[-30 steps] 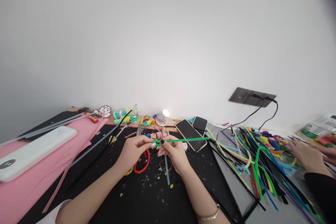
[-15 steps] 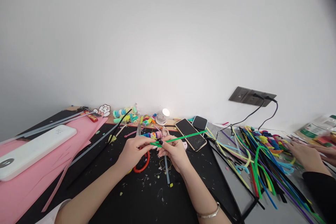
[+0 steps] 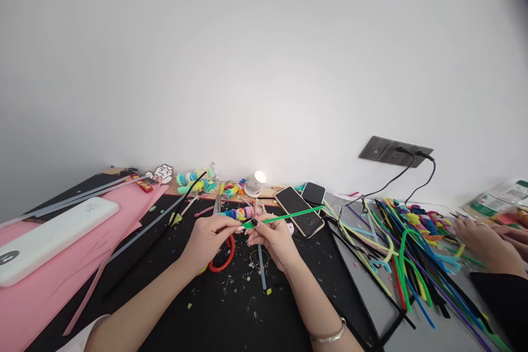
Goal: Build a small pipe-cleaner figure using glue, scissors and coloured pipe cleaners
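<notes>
A green pipe cleaner (image 3: 295, 214) runs between my two hands, its free end reaching out to the right over a phone. My left hand (image 3: 214, 235) pinches its near end. Thumb and fingertips of my right hand (image 3: 268, 235) close on it just beside the left. Under and beyond my fingers lie a multicoloured striped roll (image 3: 237, 213) and red-handled scissors (image 3: 225, 257), partly hidden by my left hand. Below the right hand a glue stick (image 3: 262, 269) lies on the black mat (image 3: 231, 313).
Two phones (image 3: 300, 210) lie behind my right hand, near a paper cup (image 3: 254, 182). Many pipe cleaners (image 3: 416, 269) spread at right, beside another person's hands (image 3: 480, 242). At left are a white power bank (image 3: 58, 239) and pink sheets (image 3: 37, 308). A wall socket (image 3: 396, 151) holds plugged cables.
My left fingertips have shifted slightly along the green pipe cleaner's near end. The other person's hand at right has moved a little. My right hand is almost still.
</notes>
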A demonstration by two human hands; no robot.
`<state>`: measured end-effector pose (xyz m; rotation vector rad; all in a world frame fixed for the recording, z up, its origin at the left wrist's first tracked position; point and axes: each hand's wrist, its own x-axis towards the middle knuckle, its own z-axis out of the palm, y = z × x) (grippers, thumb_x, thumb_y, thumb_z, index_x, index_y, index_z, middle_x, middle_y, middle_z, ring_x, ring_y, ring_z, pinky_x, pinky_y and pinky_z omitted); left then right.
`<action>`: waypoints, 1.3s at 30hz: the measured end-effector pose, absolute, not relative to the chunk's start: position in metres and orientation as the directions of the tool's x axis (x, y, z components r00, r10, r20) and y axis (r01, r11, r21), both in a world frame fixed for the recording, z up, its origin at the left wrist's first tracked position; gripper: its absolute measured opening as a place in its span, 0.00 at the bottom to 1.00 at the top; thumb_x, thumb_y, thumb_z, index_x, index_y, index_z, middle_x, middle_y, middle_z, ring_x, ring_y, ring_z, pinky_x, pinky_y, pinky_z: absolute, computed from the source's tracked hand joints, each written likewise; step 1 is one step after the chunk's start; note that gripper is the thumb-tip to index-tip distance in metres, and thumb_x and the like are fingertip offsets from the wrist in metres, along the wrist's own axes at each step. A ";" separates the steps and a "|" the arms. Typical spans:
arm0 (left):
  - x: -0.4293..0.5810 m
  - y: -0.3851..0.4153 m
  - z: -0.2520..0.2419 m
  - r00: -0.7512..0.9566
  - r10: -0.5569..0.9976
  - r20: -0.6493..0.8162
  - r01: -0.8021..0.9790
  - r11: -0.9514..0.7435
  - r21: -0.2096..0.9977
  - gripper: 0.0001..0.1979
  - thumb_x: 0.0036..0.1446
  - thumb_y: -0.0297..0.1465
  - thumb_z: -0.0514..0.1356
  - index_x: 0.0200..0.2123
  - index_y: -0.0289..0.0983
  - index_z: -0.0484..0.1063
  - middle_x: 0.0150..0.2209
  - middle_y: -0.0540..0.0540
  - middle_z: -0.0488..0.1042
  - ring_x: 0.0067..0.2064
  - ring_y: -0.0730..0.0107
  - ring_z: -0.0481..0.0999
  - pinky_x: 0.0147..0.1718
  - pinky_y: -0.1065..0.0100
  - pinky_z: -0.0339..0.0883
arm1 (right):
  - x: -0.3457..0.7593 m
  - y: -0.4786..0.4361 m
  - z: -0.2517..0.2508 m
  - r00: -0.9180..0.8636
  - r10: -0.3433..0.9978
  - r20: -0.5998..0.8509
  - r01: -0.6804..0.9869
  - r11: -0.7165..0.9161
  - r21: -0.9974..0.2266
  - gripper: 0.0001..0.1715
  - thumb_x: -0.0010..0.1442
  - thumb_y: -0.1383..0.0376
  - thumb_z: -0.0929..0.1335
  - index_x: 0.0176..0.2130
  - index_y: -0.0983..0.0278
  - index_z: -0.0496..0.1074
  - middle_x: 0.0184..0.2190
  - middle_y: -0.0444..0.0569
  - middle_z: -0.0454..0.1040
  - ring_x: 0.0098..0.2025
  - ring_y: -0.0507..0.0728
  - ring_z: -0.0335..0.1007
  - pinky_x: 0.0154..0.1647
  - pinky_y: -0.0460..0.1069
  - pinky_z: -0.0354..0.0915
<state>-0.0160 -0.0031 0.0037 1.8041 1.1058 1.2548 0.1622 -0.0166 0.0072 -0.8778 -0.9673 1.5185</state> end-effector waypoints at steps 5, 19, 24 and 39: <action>-0.015 -0.003 0.006 0.173 0.907 0.383 0.267 -0.417 0.869 0.07 0.51 0.32 0.62 0.25 0.43 0.80 0.29 0.48 0.81 0.33 0.61 0.79 0.35 0.66 0.70 | 0.162 -0.017 0.006 -0.157 0.987 -0.029 -0.375 -0.087 -0.923 0.20 0.43 0.57 0.78 0.30 0.68 0.72 0.24 0.49 0.79 0.21 0.51 0.74 0.24 0.44 0.72; -0.011 -0.003 0.006 0.138 0.969 0.205 0.012 -0.208 0.978 0.09 0.46 0.36 0.67 0.32 0.38 0.78 0.34 0.46 0.82 0.38 0.60 0.80 0.41 0.64 0.73 | 0.160 -0.017 0.004 -0.108 0.994 -0.005 -0.386 -0.047 -0.921 0.19 0.44 0.58 0.78 0.29 0.67 0.72 0.23 0.48 0.79 0.20 0.50 0.74 0.23 0.43 0.71; -0.010 0.000 0.006 0.131 0.988 0.087 -0.135 -0.070 0.988 0.17 0.42 0.39 0.70 0.34 0.36 0.78 0.38 0.41 0.82 0.43 0.55 0.80 0.45 0.59 0.73 | 0.158 -0.020 0.006 -0.115 0.993 -0.031 -0.403 -0.076 -0.912 0.20 0.43 0.59 0.79 0.32 0.67 0.74 0.25 0.49 0.79 0.24 0.54 0.77 0.26 0.46 0.73; -0.011 0.003 0.000 0.332 0.937 -0.110 -0.290 0.212 0.933 0.15 0.48 0.41 0.68 0.32 0.35 0.76 0.28 0.45 0.80 0.31 0.69 0.80 0.34 0.71 0.73 | 0.162 -0.016 0.005 -0.045 0.996 0.073 -0.298 0.056 -0.953 0.14 0.48 0.58 0.75 0.31 0.64 0.74 0.18 0.39 0.68 0.16 0.46 0.56 0.15 0.41 0.54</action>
